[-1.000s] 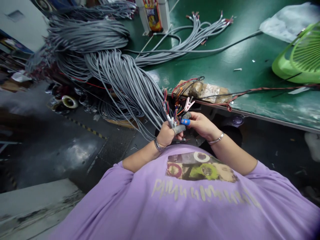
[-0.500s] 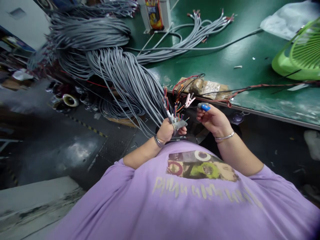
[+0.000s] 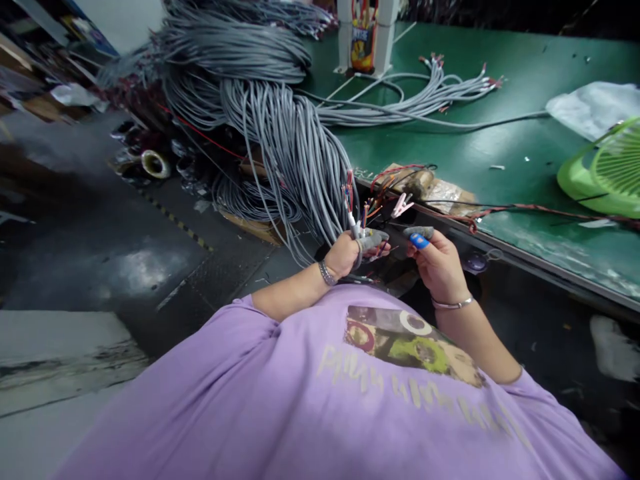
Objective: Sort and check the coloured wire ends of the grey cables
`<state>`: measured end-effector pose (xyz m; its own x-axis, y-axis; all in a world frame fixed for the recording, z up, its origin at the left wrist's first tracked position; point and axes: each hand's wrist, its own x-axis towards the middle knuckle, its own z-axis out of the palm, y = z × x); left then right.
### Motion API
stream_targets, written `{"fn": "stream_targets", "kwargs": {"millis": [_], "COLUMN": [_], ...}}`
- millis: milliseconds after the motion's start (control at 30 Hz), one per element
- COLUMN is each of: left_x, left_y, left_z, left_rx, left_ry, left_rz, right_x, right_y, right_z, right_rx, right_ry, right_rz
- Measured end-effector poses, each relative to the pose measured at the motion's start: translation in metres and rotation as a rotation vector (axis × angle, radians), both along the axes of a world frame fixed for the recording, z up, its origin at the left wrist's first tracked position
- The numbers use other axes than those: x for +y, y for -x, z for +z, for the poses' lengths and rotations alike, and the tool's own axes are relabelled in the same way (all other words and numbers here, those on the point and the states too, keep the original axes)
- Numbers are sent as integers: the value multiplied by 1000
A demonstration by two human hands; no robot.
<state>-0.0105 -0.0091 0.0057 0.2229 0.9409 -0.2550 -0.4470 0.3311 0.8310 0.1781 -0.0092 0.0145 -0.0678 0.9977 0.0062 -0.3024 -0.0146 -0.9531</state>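
Note:
My left hand (image 3: 346, 255) is closed around the stripped ends of several grey cables, with a grey cover on a finger. Red, orange and other coloured wires (image 3: 349, 190) stick up from the cable ends, and a few thin ones poke out past my fingertips. To the right, my right hand (image 3: 436, 257) is in a pinch, blue tape on its thumb and a grey cover on its index finger. Whatever lies between those fingertips is too small to make out. Just above and between the hands sits a pink clip (image 3: 401, 205) at the table edge.
A thick bundle of grey cables (image 3: 295, 143) hangs over the edge of the green table (image 3: 520, 150). More cables (image 3: 400, 110) lie across it. A light green fan (image 3: 600, 170) and a plastic bag (image 3: 593, 110) are at the right. A taped piece of cardboard (image 3: 445, 191) holds wires nearby.
The camera view has shifted, so the table and cables appear farther right and lower. My right hand has turned, its thumb now showing more. The left hand keeps its hold on the cables.

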Motion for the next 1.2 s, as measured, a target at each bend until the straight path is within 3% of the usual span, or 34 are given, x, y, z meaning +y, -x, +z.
{"fn": "stream_targets", "kwargs": {"millis": [133, 267, 500, 600, 700, 867, 1000, 1067, 1200], "left_x": [-3, -7, -8, -6, -4, 0, 6, 10, 17], "left_y": [4, 9, 14, 16, 19, 24, 23, 21, 16], "left_z": [0, 0, -8, -11, -12, -14, -11, -8, -5], "left_rx": [-6, 52, 251, 304, 319, 214, 77, 57, 114], "left_ry": [-56, -77, -114, -118, -147, -96, -18, 18, 82], "left_rz": [18, -76, -202, -241, -274, -320, -132, -70, -150], "right_x": [-6, -12, -11, -7, -5, 0, 3, 2, 1], "right_y": [5, 15, 42, 51, 56, 55, 48, 45, 40], "right_z": [-4, -4, 6, 12, 14, 8, 0, -2, -5], "right_rx": [-96, -206, -468, -566, -496, -184, 3, 9, -80], "right_ry": [-45, -88, -157, -114, 14, 172, 269, 294, 275], "right_rz": [2, -3, 49, 65, 100, 66, -24, -20, 35]}}
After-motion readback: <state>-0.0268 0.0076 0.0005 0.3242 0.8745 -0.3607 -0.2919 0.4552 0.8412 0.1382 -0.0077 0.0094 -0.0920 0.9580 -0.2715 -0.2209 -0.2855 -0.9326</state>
